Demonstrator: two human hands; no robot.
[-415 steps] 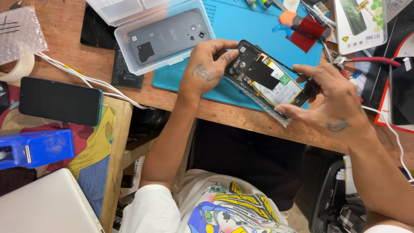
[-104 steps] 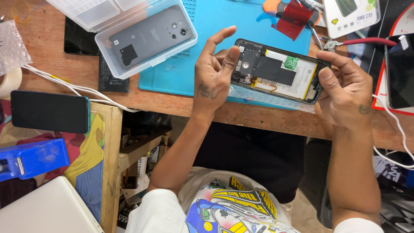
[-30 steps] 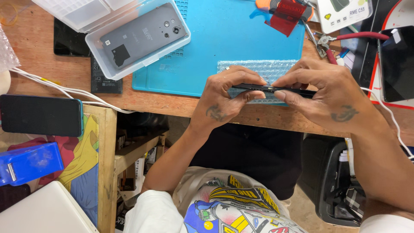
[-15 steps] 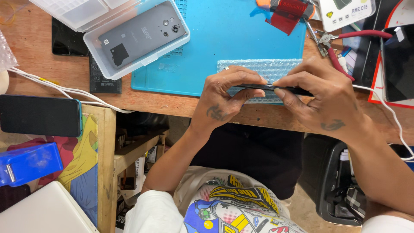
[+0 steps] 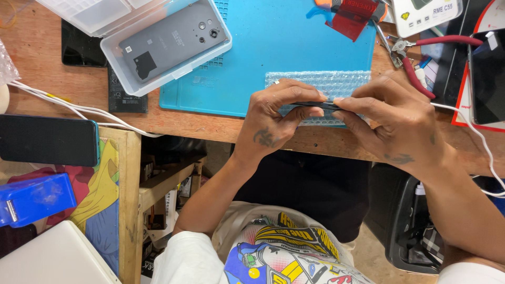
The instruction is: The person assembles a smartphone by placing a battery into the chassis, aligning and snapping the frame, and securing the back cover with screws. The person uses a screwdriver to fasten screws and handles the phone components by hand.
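Head view: left hand (image 5: 273, 123), right hand (image 5: 400, 123) pinch phone (image 5: 317, 105) edge-on.

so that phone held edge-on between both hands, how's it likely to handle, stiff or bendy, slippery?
The phone looks thin and flat, so it is probably stiff yet easy to flex or crack if squeezed hard. The left hand and right hand pinch only its narrow edges, so it may slip. The bubble wrap below it would likely cushion a drop.

mat: flat blue rubber work mat (image 5: 294, 47)
phone back: grey, in clear plastic tray (image 5: 173, 38)
wrap: clear bubble sheet (image 5: 336, 81), dotted
pliers: red handles (image 5: 447, 41), far right
box: bright blue (image 5: 31, 197), near left
shirt: white, yellow-blue print (image 5: 284, 252)
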